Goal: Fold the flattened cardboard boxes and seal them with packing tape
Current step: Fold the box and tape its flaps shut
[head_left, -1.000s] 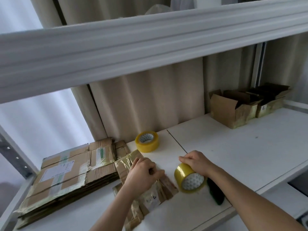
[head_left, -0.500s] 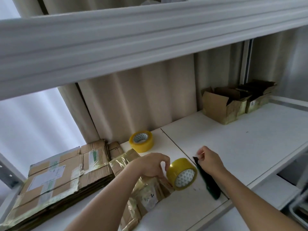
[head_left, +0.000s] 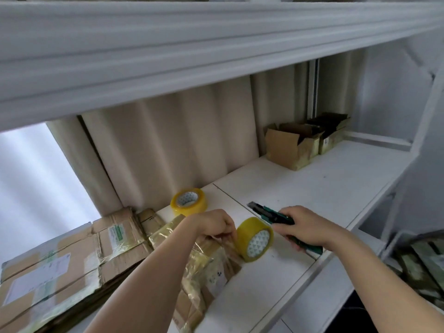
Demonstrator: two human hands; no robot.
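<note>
1. the small flattened brown cardboard box wrapped in glossy clear tape [head_left: 206, 267] lies on the white shelf board [head_left: 312, 188] under our left hand [head_left: 213, 224]; we judge it light, bendy and slick, best held by its edges.
2. our left hand pinches at the tape end beside the upright yellow packing tape roll [head_left: 255, 239], which touches the box.
3. our right hand [head_left: 305, 227] grips a green utility knife [head_left: 271, 213].
4. a stack of flattened cartons [head_left: 60, 267] lies left; a second yellow roll [head_left: 188, 200] sits behind.
5. open brown boxes [head_left: 290, 145] stand far right; their contents are hidden.
</note>
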